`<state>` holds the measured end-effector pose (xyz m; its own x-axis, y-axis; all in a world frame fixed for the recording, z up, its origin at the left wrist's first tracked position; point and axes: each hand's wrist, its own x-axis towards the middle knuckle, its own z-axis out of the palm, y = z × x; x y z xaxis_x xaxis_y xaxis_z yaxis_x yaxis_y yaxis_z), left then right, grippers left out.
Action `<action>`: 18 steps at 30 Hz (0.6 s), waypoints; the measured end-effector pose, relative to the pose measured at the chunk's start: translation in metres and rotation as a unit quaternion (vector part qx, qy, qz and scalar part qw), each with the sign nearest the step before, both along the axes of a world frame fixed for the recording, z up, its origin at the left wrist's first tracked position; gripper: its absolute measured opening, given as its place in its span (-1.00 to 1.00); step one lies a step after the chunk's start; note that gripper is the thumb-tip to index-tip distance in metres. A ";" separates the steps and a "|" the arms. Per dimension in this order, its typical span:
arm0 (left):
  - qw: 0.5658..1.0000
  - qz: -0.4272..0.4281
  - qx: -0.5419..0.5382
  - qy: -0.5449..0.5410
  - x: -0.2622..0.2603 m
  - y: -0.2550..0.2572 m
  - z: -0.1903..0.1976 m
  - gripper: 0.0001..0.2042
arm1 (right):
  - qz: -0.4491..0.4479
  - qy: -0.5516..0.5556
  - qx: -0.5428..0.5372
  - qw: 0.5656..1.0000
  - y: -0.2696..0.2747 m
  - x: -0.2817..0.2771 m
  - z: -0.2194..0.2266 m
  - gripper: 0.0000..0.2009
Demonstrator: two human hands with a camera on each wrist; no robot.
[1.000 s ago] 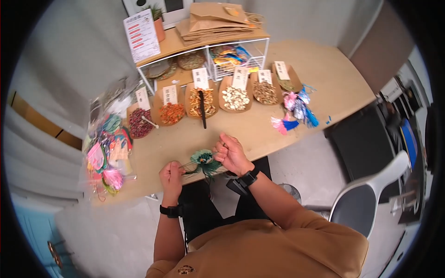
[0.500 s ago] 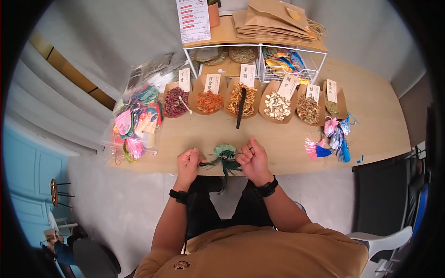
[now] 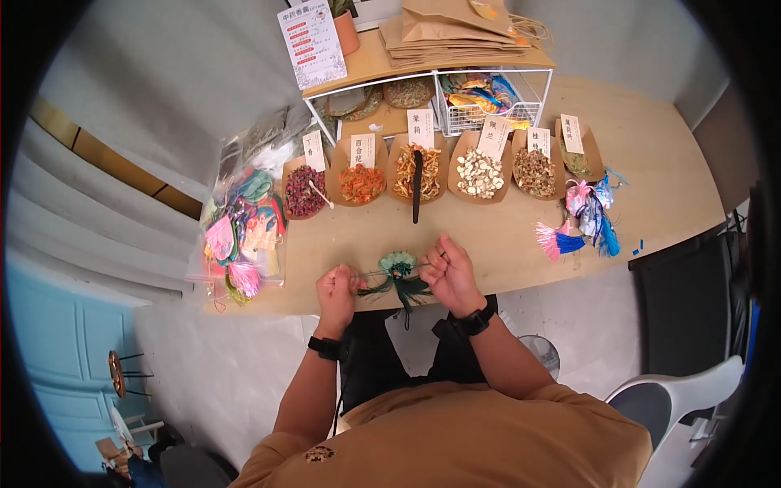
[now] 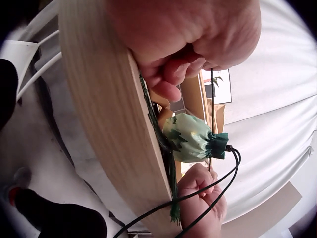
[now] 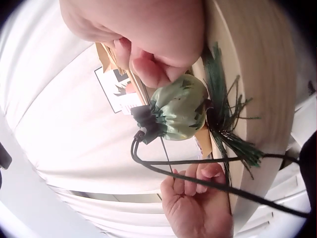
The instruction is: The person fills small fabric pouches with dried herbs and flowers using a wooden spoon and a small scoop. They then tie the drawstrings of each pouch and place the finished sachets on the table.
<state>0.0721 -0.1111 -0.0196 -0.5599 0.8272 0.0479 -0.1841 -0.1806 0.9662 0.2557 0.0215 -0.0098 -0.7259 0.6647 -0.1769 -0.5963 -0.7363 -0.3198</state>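
Observation:
In the head view a small pale green pouch (image 3: 398, 262) with a dark green gathered neck is between the two hands at the table's front edge, its dark green tassel (image 3: 409, 288) hanging below. The left hand (image 3: 337, 298), fingers curled, grips a thin dark cord on the pouch's left. On the right, the right hand (image 3: 450, 276) pinches the cord's other side. The left wrist view shows the cord (image 4: 213, 99) running taut past the pouch neck (image 4: 218, 145). Two thicker dark cords (image 5: 198, 183) loop from the neck in the right wrist view.
Behind the hands, paper trays of dried flowers and herbs (image 3: 362, 184) stand in a row with labels, a black stick (image 3: 417, 187) across one. Plastic bags of colourful pouches (image 3: 244, 224) lie left, tasselled pouches (image 3: 592, 213) right. A shelf (image 3: 374, 57) holds paper bags.
The head view has turned and shifted. Both hands keep their grip on the cord, with the pouch between them, and now stand more nearly level with each other than a second ago.

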 end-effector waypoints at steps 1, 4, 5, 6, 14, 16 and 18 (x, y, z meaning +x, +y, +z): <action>1.000 -0.003 0.003 -0.005 -0.001 0.000 -0.001 -0.64 | 0.001 0.003 0.007 1.000 0.001 -0.001 -0.001 -0.66; 1.000 -0.011 0.012 -0.008 -0.001 -0.001 0.000 -0.65 | 0.004 0.004 0.019 1.000 -0.001 -0.001 -0.003 -0.66; 1.000 -0.010 0.009 -0.011 -0.002 -0.002 -0.001 -0.65 | 0.005 0.004 0.019 1.000 -0.001 -0.002 -0.001 -0.66; 1.000 -0.010 0.007 -0.014 -0.004 -0.001 -0.003 -0.65 | 0.004 0.003 0.021 1.000 -0.002 -0.001 0.000 -0.66; 0.997 0.002 -0.021 0.071 -0.001 -0.002 -0.006 -0.65 | 0.055 0.020 0.183 0.981 -0.008 -0.001 -0.001 -0.68; 0.998 -0.005 -0.006 0.069 -0.002 -0.001 -0.006 -0.65 | 0.055 0.013 0.168 0.984 -0.009 0.000 0.003 -0.68; 0.999 -0.006 -0.001 0.036 -0.002 -0.002 -0.005 -0.67 | 0.032 0.003 0.119 0.992 -0.011 -0.001 0.008 -0.68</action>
